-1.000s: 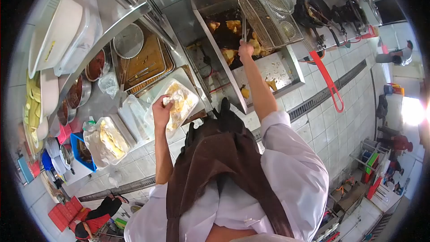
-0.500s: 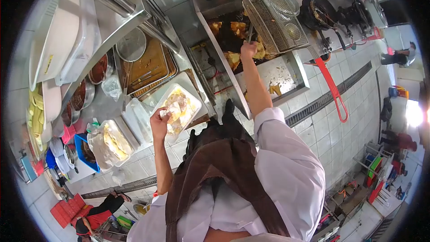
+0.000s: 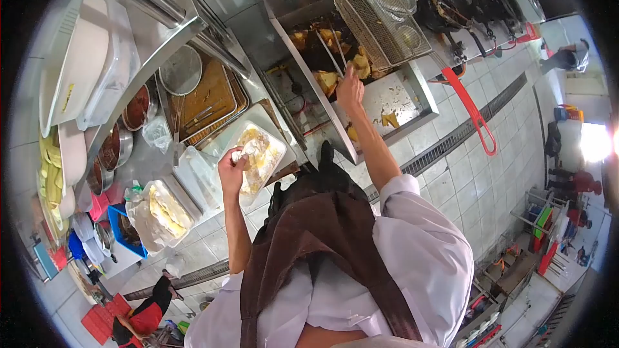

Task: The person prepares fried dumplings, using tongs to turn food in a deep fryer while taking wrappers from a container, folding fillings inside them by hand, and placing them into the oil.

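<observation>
My right hand (image 3: 350,92) is closed on metal tongs (image 3: 330,53), whose arms reach over the dark oil of the fryer (image 3: 380,100). Golden fried pieces (image 3: 361,63) float in the oil near the tongs. On the left, my left hand (image 3: 232,169) has its fingers pinched at the near side of a white tray (image 3: 281,154). Pale yellow, floury pieces (image 3: 258,148) lie in that tray. A pale bit shows at my left fingertips, too small to name for certain.
A wire fry basket (image 3: 380,26) with a red handle (image 3: 474,116) rests across the fryer's right side. Black pans (image 3: 445,6) stand beyond it. Metal trays (image 3: 209,100), sauce bowls (image 3: 138,108) and a second white tray (image 3: 184,209) fill the left counter. Another person (image 3: 148,312) is at lower left.
The tongs' arms now show plainly over the oil, and my right hand has drawn slightly nearer to me. My left hand stays by the white tray, and the pale piece at its fingers shows less.
</observation>
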The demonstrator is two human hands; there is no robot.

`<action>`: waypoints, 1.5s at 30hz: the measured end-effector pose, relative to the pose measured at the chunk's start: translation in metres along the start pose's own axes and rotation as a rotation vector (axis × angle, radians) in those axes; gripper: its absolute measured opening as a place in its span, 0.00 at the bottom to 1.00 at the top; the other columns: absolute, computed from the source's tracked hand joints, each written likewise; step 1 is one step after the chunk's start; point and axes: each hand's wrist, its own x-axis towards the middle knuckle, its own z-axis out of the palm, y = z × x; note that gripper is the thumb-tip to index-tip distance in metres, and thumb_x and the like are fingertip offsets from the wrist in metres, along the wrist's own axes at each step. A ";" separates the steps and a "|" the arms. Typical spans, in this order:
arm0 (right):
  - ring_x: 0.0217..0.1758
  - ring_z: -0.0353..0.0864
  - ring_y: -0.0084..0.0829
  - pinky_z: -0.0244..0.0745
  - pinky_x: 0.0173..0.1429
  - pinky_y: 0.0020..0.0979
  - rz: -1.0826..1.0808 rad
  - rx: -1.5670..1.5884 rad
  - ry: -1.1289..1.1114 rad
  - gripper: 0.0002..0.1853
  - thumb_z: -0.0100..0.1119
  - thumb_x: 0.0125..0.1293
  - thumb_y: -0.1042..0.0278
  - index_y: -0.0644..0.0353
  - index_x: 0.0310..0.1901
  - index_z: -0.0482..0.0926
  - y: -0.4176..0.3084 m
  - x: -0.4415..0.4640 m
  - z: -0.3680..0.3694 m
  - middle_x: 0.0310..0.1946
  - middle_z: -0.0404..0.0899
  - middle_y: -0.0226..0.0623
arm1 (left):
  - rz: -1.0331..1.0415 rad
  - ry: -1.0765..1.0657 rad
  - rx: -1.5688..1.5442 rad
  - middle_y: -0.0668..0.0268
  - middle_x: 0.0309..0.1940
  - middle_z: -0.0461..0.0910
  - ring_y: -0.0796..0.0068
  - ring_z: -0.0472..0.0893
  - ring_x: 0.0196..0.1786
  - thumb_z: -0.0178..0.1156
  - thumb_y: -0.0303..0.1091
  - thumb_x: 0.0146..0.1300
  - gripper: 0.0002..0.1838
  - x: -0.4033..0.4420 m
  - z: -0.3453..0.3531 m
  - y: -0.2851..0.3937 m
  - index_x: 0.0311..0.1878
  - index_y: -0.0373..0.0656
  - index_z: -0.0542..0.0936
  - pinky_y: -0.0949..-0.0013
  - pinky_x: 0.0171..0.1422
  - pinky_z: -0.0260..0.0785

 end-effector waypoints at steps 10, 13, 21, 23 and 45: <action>0.40 0.80 0.53 0.73 0.42 0.48 -0.001 0.154 -0.138 0.21 0.61 0.56 0.62 0.68 0.47 0.73 0.053 -0.035 -0.102 0.32 0.79 0.58 | 0.026 0.018 -0.030 0.77 0.17 0.67 0.88 0.61 0.20 0.63 0.27 0.56 0.11 0.000 0.000 -0.001 0.44 0.40 0.80 0.79 0.24 0.54; 0.37 0.79 0.54 0.73 0.39 0.45 0.157 0.147 -0.397 0.19 0.61 0.55 0.59 0.68 0.40 0.75 0.076 -0.041 -0.124 0.30 0.79 0.56 | 0.004 0.021 -0.067 0.77 0.17 0.66 0.88 0.61 0.21 0.63 0.27 0.56 0.11 -0.003 0.000 -0.006 0.44 0.40 0.80 0.79 0.24 0.54; 0.31 0.81 0.37 0.74 0.34 0.34 0.306 0.333 -0.611 0.18 0.62 0.57 0.56 0.63 0.39 0.78 0.100 -0.044 -0.086 0.28 0.79 0.46 | 0.015 0.004 0.073 0.79 0.16 0.62 0.88 0.58 0.20 0.63 0.27 0.56 0.12 -0.002 0.008 0.021 0.44 0.41 0.81 0.78 0.23 0.51; 0.30 0.80 0.40 0.74 0.33 0.37 0.437 0.481 -0.605 0.17 0.63 0.55 0.58 0.61 0.41 0.77 0.114 -0.042 -0.074 0.28 0.78 0.48 | 0.037 0.001 0.037 0.80 0.16 0.61 0.87 0.57 0.20 0.63 0.27 0.56 0.11 0.000 0.011 0.020 0.44 0.41 0.81 0.78 0.23 0.50; 0.14 0.58 0.22 0.53 0.17 0.26 1.067 1.383 -0.552 0.12 0.55 0.66 0.59 0.56 0.32 0.66 0.064 -0.090 -0.087 0.19 0.66 0.33 | 0.080 -0.011 -0.034 0.80 0.17 0.61 0.88 0.57 0.21 0.62 0.26 0.56 0.11 0.002 0.024 0.014 0.44 0.39 0.81 0.78 0.24 0.50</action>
